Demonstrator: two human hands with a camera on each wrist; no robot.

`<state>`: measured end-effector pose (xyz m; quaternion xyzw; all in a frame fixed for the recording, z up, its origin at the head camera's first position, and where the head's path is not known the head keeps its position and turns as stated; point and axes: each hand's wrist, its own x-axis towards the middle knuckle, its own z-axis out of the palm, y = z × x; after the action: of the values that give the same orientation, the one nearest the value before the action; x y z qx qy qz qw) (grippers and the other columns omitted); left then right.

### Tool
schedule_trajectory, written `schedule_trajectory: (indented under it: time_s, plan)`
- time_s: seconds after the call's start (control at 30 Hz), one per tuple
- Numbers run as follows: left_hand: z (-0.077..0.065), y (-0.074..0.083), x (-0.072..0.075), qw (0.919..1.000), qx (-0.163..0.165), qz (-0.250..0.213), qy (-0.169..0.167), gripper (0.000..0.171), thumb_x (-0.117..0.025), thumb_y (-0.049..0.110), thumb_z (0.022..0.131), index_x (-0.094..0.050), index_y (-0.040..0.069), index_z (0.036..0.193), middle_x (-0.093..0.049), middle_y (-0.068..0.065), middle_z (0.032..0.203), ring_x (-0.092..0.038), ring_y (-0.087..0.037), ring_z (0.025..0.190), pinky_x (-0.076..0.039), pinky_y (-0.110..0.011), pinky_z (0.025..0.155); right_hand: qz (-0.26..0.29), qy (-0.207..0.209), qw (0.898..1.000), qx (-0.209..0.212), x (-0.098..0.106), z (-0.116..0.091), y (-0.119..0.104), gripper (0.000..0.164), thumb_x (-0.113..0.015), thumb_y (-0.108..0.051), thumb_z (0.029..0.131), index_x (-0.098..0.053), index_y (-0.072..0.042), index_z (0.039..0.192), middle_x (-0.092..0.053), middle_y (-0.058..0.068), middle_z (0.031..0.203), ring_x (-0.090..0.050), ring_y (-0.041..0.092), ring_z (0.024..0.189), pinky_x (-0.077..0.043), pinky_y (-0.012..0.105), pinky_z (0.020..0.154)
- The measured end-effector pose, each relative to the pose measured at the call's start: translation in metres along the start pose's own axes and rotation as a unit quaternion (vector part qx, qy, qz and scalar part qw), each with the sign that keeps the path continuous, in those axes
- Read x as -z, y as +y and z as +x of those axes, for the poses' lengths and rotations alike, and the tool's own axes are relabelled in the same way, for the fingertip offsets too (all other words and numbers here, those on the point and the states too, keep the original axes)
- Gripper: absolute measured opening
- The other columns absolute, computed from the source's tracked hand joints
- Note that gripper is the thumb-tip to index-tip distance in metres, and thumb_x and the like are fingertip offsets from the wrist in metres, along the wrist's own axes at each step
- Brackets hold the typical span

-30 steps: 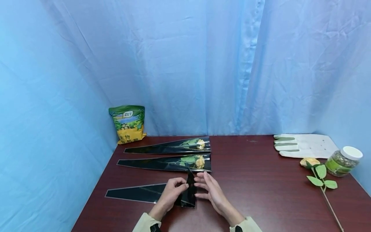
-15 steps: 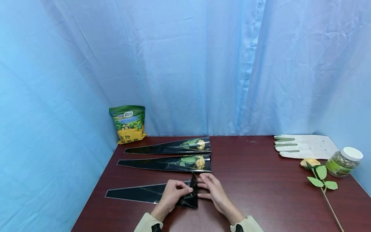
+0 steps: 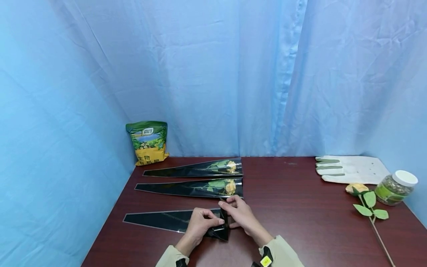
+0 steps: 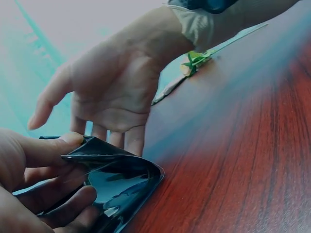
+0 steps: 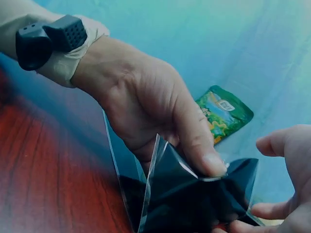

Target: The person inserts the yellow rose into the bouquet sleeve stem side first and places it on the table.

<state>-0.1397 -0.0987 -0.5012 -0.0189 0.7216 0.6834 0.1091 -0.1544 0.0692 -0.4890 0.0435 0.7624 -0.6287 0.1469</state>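
A long tapered black flower sleeve (image 3: 156, 219) with a pale border lies on the table, its wide end toward the right. My left hand (image 3: 201, 224) pinches the upper film at that wide mouth between thumb and fingers, lifting it into a peak (image 5: 177, 194). In the left wrist view the mouth gapes, showing the shiny inner film (image 4: 119, 187). My right hand (image 3: 242, 216) is at the mouth with fingers extended; its fingertips lie right at the sleeve's edge, partly hidden behind the film, and its thumb stands apart (image 5: 274, 143).
Behind lie two similar sleeves, the nearer one (image 3: 166, 188) and the farther one (image 3: 173, 171), each holding a yellow rose. A loose yellow rose (image 3: 357, 188), a lidded jar (image 3: 393, 191) and a white glove (image 3: 360, 168) lie right. A green-yellow bag (image 3: 148, 142) stands back left.
My right hand has turned and moved slightly left, bringing its thumb and fingers closer to the sleeve's mouth. The left hand and the sleeve have shifted a little to the right.
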Motion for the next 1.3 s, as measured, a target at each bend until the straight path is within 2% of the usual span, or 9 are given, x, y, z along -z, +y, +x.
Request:
schedule_trajectory:
  time_s: [0.1,0.27,0.43,0.6,0.77,0.93,1.17,1.3]
  plan:
    - [-0.001,0.0,-0.002,1.0,-0.002,0.004,0.003,0.025,-0.083,0.002,0.073,-0.07,-0.019,0.081,-0.07,0.003,0.064,-0.061,-0.007,0.068,-0.05,-0.02,0.061,-0.044,0.01,0.999,0.01,-0.004,0.001,-0.004,0.056,-0.069,-0.046,0.09,-0.053,-0.004,0.122,-0.062,0.019,0.118,-0.065,0.023,0.09,-0.059,0.039,0.055]
    - [-0.001,-0.002,-0.004,0.9999,-0.006,0.004,0.009,0.019,-0.083,0.001,0.072,-0.072,-0.015,0.075,-0.072,-0.003,0.067,-0.062,-0.008,0.071,-0.051,-0.021,0.063,-0.096,0.036,0.994,0.026,-0.009,-0.001,-0.009,0.047,-0.07,-0.038,0.089,-0.054,-0.005,0.118,-0.064,0.017,0.112,-0.064,0.022,0.093,-0.055,0.033,0.054]
    - [-0.001,-0.001,-0.004,0.9999,-0.006,-0.003,0.013,0.022,-0.083,0.0,0.072,-0.07,-0.017,0.077,-0.069,0.001,0.063,-0.06,-0.008,0.068,-0.05,-0.021,0.061,-0.103,0.044,0.993,0.036,-0.01,0.0,-0.007,0.044,-0.069,-0.034,0.088,-0.055,-0.005,0.119,-0.067,0.015,0.107,-0.064,0.023,0.093,-0.054,0.032,0.055]
    - [-0.002,0.001,-0.004,0.9998,0.002,-0.008,0.019,0.027,-0.083,0.003,0.074,-0.07,-0.02,0.081,-0.067,0.006,0.063,-0.06,-0.008,0.07,-0.051,-0.022,0.063,-0.058,0.039,0.997,0.044,-0.007,0.002,0.0,0.04,-0.068,-0.031,0.091,-0.056,-0.005,0.119,-0.068,0.017,0.109,-0.065,0.02,0.087,-0.056,0.033,0.058]
    - [-0.002,0.002,-0.002,0.9996,0.006,-0.011,0.027,0.026,-0.082,0.004,0.077,-0.07,-0.018,0.081,-0.069,0.005,0.071,-0.061,-0.009,0.074,-0.052,-0.023,0.067,0.013,0.02,0.999,0.025,-0.002,0.003,0.005,0.035,-0.064,-0.026,0.095,-0.053,-0.004,0.12,-0.068,0.019,0.109,-0.064,0.017,0.074,-0.059,0.039,0.055]
    - [-0.001,0.002,-0.002,0.9994,0.012,-0.02,0.026,0.024,-0.082,0.005,0.079,-0.071,-0.016,0.08,-0.068,0.004,0.072,-0.061,-0.009,0.072,-0.052,-0.023,0.066,0.05,0.012,0.999,0.017,0.004,0.005,0.006,0.033,-0.061,-0.02,0.095,-0.053,-0.002,0.121,-0.067,0.021,0.112,-0.064,0.017,0.08,-0.059,0.043,0.057]
    - [0.001,0.001,-0.002,0.9977,0.032,-0.056,0.021,0.013,-0.079,0.007,0.083,-0.075,-0.003,0.076,-0.071,0.004,0.069,-0.068,-0.008,0.07,-0.056,-0.024,0.07,0.079,-0.013,0.997,0.018,0.011,0.005,0.008,0.032,-0.057,-0.015,0.094,-0.052,0.001,0.122,-0.065,0.026,0.12,-0.069,0.021,0.09,-0.06,0.046,0.06]
    - [0.001,0.002,-0.003,0.996,0.039,-0.078,0.021,0.014,-0.077,0.008,0.085,-0.074,0.004,0.072,-0.072,0.005,0.068,-0.07,-0.006,0.068,-0.057,-0.023,0.071,0.076,-0.022,0.997,0.019,0.015,0.004,0.009,0.03,-0.059,-0.016,0.093,-0.052,0.001,0.117,-0.067,0.022,0.116,-0.07,0.021,0.091,-0.06,0.046,0.061]
